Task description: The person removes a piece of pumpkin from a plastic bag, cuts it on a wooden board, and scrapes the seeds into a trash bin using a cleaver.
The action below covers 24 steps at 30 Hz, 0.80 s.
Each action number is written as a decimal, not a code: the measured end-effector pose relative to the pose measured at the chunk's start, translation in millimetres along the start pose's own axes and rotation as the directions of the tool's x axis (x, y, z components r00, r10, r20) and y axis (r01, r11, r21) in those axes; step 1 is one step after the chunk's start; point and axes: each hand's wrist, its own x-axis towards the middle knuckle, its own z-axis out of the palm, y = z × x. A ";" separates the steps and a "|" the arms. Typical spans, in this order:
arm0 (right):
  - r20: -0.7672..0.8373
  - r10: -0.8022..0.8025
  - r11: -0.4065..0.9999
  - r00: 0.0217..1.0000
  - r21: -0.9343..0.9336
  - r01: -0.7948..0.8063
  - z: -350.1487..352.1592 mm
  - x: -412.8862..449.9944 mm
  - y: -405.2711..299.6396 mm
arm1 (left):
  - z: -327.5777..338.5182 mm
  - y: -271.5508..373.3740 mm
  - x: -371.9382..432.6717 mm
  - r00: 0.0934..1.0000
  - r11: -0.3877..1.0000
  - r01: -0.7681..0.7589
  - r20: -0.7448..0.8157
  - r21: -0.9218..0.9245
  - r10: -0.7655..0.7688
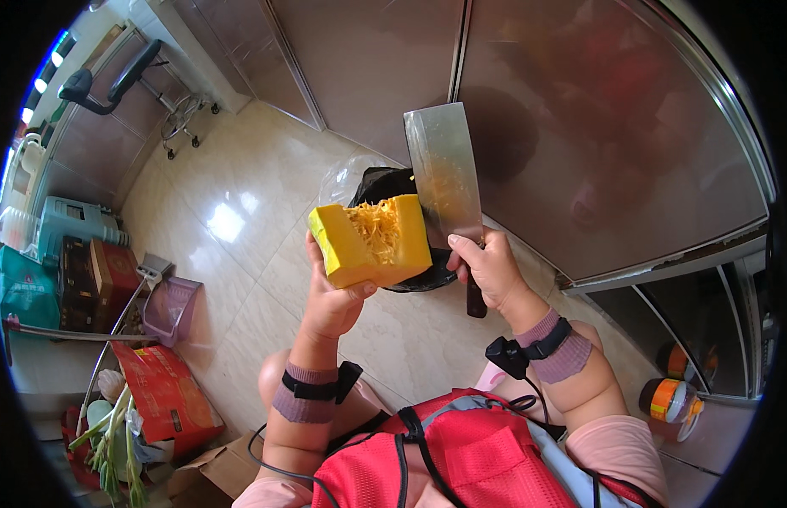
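Note:
A chunk of yellow pumpkin (368,273) rests in my left hand (336,295), gripped from below and the left side. Its hollow shows stringy orange pulp (377,232) and faces up and away from me. My right hand (489,267) is closed round the dark handle of a cleaver (444,168), thumb near the base of the blade. The wide steel blade points away from me, just right of the pumpkin, and has wet orange smears on it. Beneath both lies a black plastic bag (377,181), open and partly hidden by pumpkin and blade.
Glossy brown cabinet panels (381,63) stand ahead and to the right. On the left are a purple dustpan (171,311), a red bag (168,394), spring onions (117,444) and a cardboard box (219,467). A wheeled stool (136,73) stands far left, a bottle (673,400) at the right.

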 end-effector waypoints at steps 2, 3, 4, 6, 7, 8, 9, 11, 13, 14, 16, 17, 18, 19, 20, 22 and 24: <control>-0.002 -0.009 1.000 1.000 0.020 0.009 0.8 -0.2 -0.2 | -7.3 -4.0 1.6 0.999 1.000 0.031 0.024 0.001 -0.031; 0.000 -0.015 0.999 1.000 0.035 0.015 -1.1 1.1 0.9 | -4.9 -4.6 3.5 0.997 0.998 0.064 0.048 -0.003 -0.064; 0.002 -0.022 0.999 1.000 0.049 0.022 -2.8 1.8 1.7 | -1.7 -4.4 3.4 0.996 0.998 0.068 0.052 -0.004 -0.067; -0.005 -0.032 0.998 0.999 0.055 0.033 -2.3 1.8 1.7 | 3.9 -3.5 2.3 0.985 0.991 0.122 0.114 0.056 -0.128; -0.007 -0.043 0.997 0.999 0.059 0.043 -1.2 1.7 1.6 | 4.7 -3.6 2.1 0.980 0.987 0.138 0.133 0.077 -0.148; -0.008 -0.043 0.997 0.999 0.060 0.044 -0.1 1.9 1.9 | -0.3 -7.8 3.5 0.976 0.984 0.138 0.184 -0.109 -0.117; -0.010 -0.058 0.997 0.998 0.048 0.059 1.0 2.4 2.5 | -3.3 -11.0 4.9 0.971 0.946 0.143 0.227 -0.291 -0.077; -0.013 -0.074 0.997 0.997 0.036 0.075 0.9 2.3 2.4 | -5.2 -18.1 5.6 0.982 0.944 0.131 0.171 -0.302 -0.081; -0.005 -0.069 0.997 0.998 0.020 0.069 -0.2 1.9 1.8 | -3.2 -19.0 6.3 0.989 0.943 0.121 0.116 -0.312 -0.088; -0.006 -0.069 0.997 0.998 0.019 0.070 -1.3 2.2 2.1 | -1.6 -17.5 6.0 0.992 0.957 0.116 0.076 -0.266 -0.099; 0.008 -0.062 0.998 0.998 0.006 0.062 -3.8 2.9 2.6 | 3.6 -14.0 5.7 0.994 0.969 0.109 0.035 -0.220 -0.104; 0.010 -0.063 0.998 0.998 0.005 0.063 -3.7 2.3 1.3 | 7.3 -13.2 6.3 0.998 0.989 0.063 0.030 -0.133 -0.059; 0.007 -0.071 0.997 0.997 -0.001 0.071 -2.2 0.7 -1.4 | 8.9 -12.3 6.8 1.000 0.999 0.014 0.028 -0.044 -0.012; 0.004 -0.079 0.997 0.997 -0.007 0.079 -0.8 -1.0 -3.7 | 9.0 -11.7 8.8 1.000 0.999 0.010 0.025 -0.045 -0.009; 0.008 -0.079 0.997 0.997 -0.009 0.079 -0.3 -2.6 -5.3 | 8.9 -10.8 11.7 0.997 0.997 -0.074 0.018 0.026 0.073; 0.109 -0.112 0.992 0.988 -0.044 0.117 -1.3 -6.2 -7.7 | 10.2 -9.6 13.7 0.987 0.984 -0.159 -0.013 0.075 0.160; 0.147 -0.060 0.995 0.987 -0.068 0.071 0.8 -9.6 -8.5 | 8.6 -10.1 14.4 0.984 0.983 -0.168 -0.039 0.077 0.172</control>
